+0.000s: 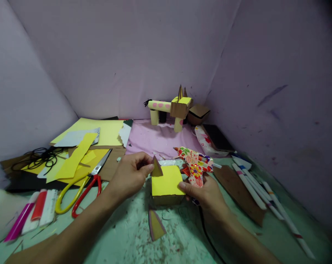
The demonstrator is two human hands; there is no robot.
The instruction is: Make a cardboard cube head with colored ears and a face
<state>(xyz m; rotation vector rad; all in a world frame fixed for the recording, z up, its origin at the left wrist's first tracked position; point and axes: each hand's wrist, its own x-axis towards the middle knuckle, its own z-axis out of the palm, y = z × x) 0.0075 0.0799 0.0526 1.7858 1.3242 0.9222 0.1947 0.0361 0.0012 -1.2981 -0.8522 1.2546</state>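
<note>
The square box of brown cardboard (167,187) has a smooth, matt top of bright yellow paper. The mustard triangular piece with brown edges (156,170) looks like matt card. The floral-patterned, pistol-shaped glue gun (194,167) looks smooth. The red-and-yellow-handled scissors (95,171) pair glossy plastic loops with shiny metal blades. The pale green tabletop (121,231) is rough and blotchy, and the slim white markers (250,187) look like smooth plastic.

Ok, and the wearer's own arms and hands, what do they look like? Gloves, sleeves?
Left hand and right hand: both ungloved. Left forearm and right forearm: no sleeve, watch or bracelet in view. No rings visible.
</note>
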